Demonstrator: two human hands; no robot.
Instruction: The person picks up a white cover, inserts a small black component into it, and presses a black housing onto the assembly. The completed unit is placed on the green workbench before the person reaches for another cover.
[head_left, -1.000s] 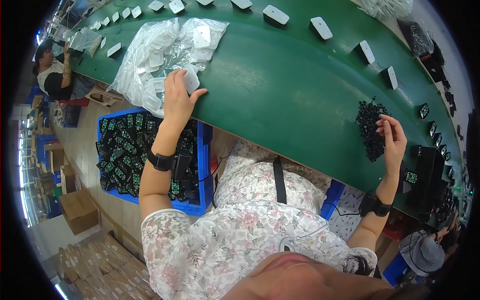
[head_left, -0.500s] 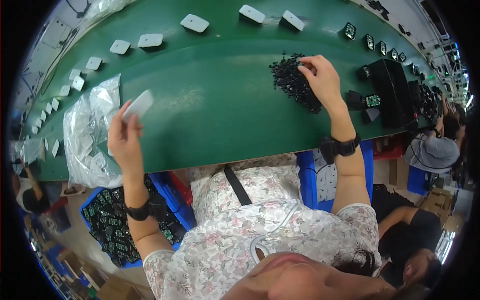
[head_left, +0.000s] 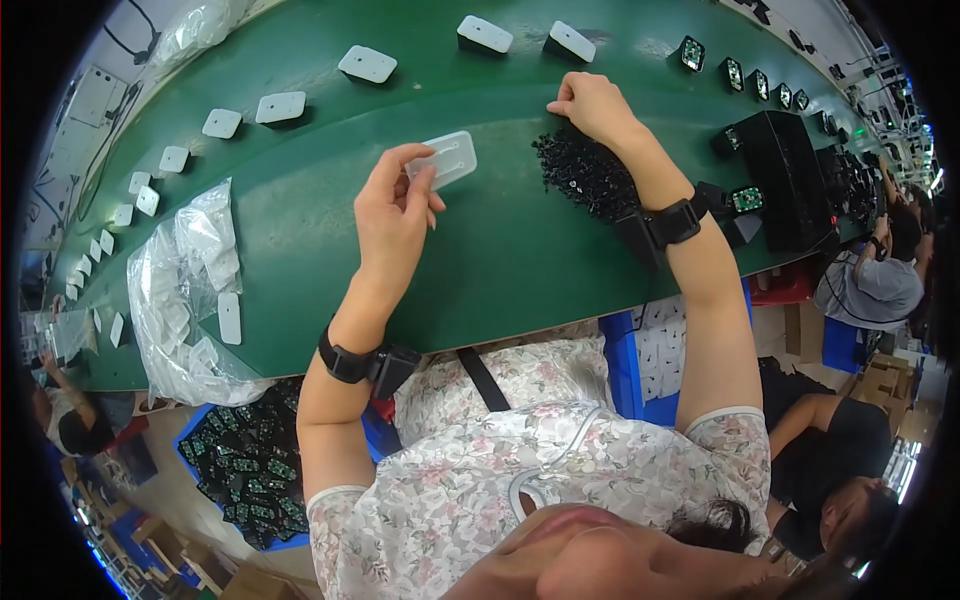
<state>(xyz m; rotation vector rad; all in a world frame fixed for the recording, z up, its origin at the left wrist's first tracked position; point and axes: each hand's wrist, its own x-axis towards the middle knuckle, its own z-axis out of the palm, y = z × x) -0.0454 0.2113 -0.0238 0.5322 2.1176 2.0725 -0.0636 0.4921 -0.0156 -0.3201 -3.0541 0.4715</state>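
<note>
My left hand (head_left: 390,215) grips a thin white plastic cover (head_left: 452,158) by its near left edge, over the middle of the table. The cover is tilted, with its recessed side showing. My right hand (head_left: 598,106) is closed in a pinch just beyond a pile of small black parts (head_left: 580,175). Anything between those fingertips is too small to make out. Beyond the right hand stands a black case with a white top (head_left: 573,42), and another white-topped case (head_left: 485,36) is to its left.
Several white-topped cases curve along the table's far left side. A plastic bag of white covers (head_left: 185,290) lies at left, a single white cover (head_left: 230,318) beside it. Black cases with green circuit boards (head_left: 692,54) and a black box (head_left: 785,180) stand at right. Co-workers sit beyond both sides.
My left hand has carried the white cover rightward to the middle of the table. My right hand has moved from the black pile to just beyond it, toward the white-topped cases.
</note>
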